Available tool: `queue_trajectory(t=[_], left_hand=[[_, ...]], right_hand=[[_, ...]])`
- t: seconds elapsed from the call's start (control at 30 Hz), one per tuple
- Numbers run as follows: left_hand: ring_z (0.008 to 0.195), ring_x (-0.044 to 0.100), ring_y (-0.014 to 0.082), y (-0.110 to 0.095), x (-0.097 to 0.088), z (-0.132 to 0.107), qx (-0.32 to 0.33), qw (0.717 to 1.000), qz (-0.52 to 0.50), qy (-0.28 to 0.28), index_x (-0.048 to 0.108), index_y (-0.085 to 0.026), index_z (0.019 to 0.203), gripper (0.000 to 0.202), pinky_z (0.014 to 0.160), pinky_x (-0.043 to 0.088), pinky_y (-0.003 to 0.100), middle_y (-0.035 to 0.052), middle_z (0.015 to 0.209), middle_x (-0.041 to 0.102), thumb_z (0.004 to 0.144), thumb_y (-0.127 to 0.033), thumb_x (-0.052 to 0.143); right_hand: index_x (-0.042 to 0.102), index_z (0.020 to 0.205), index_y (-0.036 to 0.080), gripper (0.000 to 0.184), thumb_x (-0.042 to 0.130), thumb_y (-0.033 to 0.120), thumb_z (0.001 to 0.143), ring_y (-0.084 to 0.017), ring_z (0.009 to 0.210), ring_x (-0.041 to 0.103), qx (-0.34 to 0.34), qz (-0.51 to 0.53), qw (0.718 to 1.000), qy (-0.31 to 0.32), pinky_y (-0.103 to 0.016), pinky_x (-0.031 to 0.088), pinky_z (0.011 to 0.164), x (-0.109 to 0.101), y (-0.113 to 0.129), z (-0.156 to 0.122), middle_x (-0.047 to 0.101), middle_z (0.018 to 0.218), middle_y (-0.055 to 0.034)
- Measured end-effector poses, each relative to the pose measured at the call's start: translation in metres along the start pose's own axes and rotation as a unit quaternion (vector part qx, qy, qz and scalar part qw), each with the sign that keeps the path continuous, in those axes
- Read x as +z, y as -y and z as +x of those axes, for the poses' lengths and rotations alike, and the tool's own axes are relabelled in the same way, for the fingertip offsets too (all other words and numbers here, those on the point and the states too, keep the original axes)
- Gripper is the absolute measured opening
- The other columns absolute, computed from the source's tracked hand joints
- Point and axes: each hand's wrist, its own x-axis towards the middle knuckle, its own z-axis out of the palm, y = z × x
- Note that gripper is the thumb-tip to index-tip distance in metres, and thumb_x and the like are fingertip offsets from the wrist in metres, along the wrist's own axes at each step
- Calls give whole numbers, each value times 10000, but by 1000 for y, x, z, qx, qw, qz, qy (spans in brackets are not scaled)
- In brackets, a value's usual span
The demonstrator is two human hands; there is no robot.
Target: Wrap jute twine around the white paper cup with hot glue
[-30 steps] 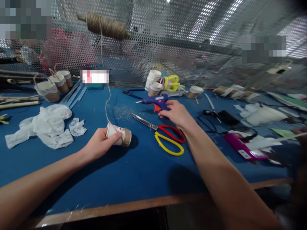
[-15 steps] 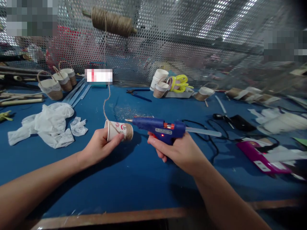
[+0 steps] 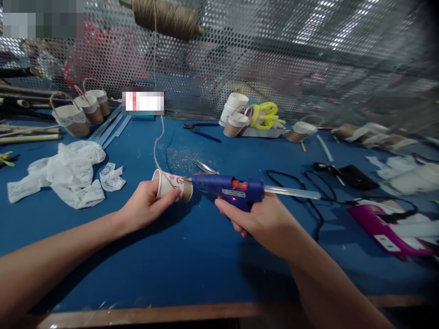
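My left hand (image 3: 151, 201) is closed around a white paper cup (image 3: 165, 185) lying on its side, its mouth toward the left. Jute twine (image 3: 187, 188) is wound round the cup's base end, and a strand runs from it up to a twine spool (image 3: 164, 18) on the mesh wall. In my right hand (image 3: 260, 219) is a blue hot glue gun (image 3: 219, 185), with a clear glue stick (image 3: 291, 191) out of its back and a red light lit. The gun's nozzle is at the cup's side near the wound twine; whether it touches I cannot tell.
White lace (image 3: 65, 171) lies in a heap at left, near several twine-wrapped cups with handles (image 3: 77, 121). Pliers (image 3: 202, 132), stacked paper cups (image 3: 235, 107) and yellow-handled scissors (image 3: 265, 114) lie at the back. A black cord (image 3: 302, 183) and magenta power strip (image 3: 384, 230) are at right.
The glue gun's nozzle has come down from above the cup to its side by the twine. The view has shifted slightly, and the silver tool behind the gun shows more.
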Motion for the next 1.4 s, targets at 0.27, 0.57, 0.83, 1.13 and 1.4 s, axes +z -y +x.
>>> queue_trajectory(t=[0.27,0.57,0.83,1.13,1.4], left_hand=[[653,570,158,2,0,3,-8,1000,23,18,619,-113,745,296,593,468,235,21,653,621,793,-355,455],[646,565,148,1,0,4,-18,999,36,18,599,-113,697,294,580,465,229,25,669,624,788,-352,453],[645,565,147,-2,-1,5,-6,999,43,21,590,-119,664,292,566,459,220,20,630,612,792,-340,449],[673,575,163,-1,0,5,-14,999,29,18,606,-115,696,282,578,465,230,27,645,620,781,-343,463],[642,578,158,-2,1,6,-24,999,25,6,612,-114,677,296,543,452,220,30,635,629,787,-345,463]], right_hand=[[482,529,182,254,567,345,704,-83,321,439,5,3,1000,18,-198,385,345,-1,6,0,456,353,46],[464,491,182,294,559,345,717,-69,321,428,-8,3,1000,28,-176,382,337,-3,5,-1,449,348,47],[479,538,187,231,570,324,700,-74,306,411,4,8,1000,12,-185,368,317,-2,7,-4,443,346,56],[435,447,200,336,544,358,722,-85,316,436,-40,-94,995,12,-204,365,350,-4,1,-3,458,348,40],[514,506,187,270,472,199,773,-82,338,451,-202,-194,960,1,-219,339,401,-7,-14,-2,482,363,39]])
